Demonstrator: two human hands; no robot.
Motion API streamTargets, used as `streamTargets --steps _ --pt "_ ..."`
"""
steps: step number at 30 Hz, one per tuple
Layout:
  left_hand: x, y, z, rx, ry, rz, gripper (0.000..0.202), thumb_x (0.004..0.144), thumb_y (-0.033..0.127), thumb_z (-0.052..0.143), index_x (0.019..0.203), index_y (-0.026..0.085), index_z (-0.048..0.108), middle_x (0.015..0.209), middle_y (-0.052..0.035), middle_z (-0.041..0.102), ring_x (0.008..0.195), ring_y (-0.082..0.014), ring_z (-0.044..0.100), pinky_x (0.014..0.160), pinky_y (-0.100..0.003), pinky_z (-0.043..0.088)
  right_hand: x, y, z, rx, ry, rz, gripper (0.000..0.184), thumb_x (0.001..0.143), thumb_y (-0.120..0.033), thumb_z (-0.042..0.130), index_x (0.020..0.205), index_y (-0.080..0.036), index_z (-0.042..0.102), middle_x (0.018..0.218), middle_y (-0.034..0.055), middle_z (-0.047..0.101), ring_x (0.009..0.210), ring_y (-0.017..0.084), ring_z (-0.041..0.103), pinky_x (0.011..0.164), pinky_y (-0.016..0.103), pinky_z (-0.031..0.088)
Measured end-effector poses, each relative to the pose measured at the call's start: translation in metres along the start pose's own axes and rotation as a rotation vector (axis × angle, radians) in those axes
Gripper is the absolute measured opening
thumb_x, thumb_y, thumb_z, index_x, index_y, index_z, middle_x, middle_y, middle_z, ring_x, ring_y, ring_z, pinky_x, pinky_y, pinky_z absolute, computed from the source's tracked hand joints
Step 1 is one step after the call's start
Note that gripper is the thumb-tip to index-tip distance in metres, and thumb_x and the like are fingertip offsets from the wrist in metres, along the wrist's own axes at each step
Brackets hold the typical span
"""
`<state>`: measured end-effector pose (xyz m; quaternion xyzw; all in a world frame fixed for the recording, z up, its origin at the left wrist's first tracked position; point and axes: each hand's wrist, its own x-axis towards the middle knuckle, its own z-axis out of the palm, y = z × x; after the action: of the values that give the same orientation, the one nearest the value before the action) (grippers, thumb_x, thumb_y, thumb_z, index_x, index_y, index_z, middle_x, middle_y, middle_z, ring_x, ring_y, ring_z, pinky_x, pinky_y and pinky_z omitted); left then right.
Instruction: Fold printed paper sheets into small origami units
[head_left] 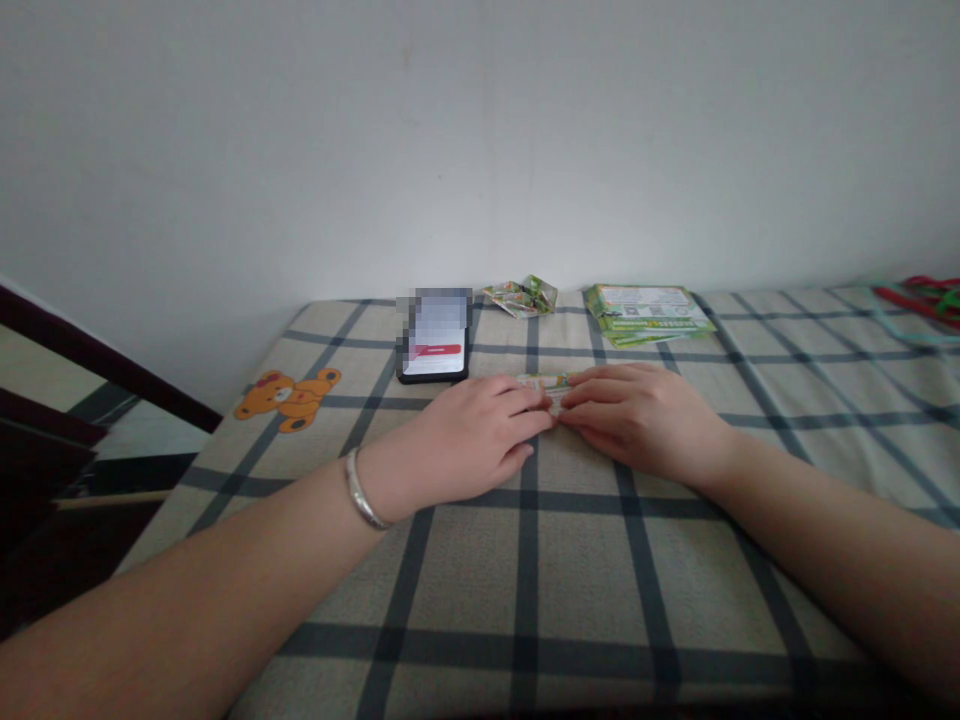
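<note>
A small printed wrapper (553,392), pale with green and yellow marks, lies on the checked tablecloth between my hands. My left hand (484,435), with a silver bangle at the wrist, comes in from the left and its fingers cover the wrapper's left part. From the other side my right hand (637,415) has its fingers bent together on the wrapper's right end. The fingertips of the two hands nearly meet. Most of the wrapper is hidden under the fingers, so its full shape does not show.
Behind my left hand lies a phone (435,340) with its screen lit. Crumpled green wrappers (523,297) and a stack of flat green packets (649,312) lie by the wall. A bear sticker (289,400) is at left; red and green cords (930,300) at far right.
</note>
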<state>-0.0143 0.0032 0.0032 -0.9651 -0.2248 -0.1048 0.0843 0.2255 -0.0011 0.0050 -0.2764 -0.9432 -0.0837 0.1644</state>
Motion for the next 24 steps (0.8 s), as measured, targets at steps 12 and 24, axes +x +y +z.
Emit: streamTargets --steps 12,24 --pt "0.001 0.001 0.001 -0.002 -0.014 0.0 0.024 0.093 0.025 0.049 0.11 0.016 0.063 0.125 -0.0113 0.058 0.121 -0.0268 0.052 0.102 -0.046 0.045 0.007 -0.012 -0.001 -0.195 -0.059 0.005 0.019 0.09 -0.015 0.053 0.09 -0.016 0.072 0.097 0.0074 0.072 0.096 0.022 0.061 0.08 0.035 0.046" --pt "0.001 0.0 0.002 -0.052 0.029 0.011 0.022 0.091 0.022 0.052 0.11 0.017 0.063 0.121 -0.0103 0.06 0.118 -0.0249 0.053 0.101 -0.045 0.046 0.009 -0.015 -0.004 -0.251 -0.118 0.182 0.017 0.084 -0.015 0.054 0.08 -0.019 0.07 0.095 0.0046 0.073 0.081 0.02 0.063 0.067 0.033 0.042"
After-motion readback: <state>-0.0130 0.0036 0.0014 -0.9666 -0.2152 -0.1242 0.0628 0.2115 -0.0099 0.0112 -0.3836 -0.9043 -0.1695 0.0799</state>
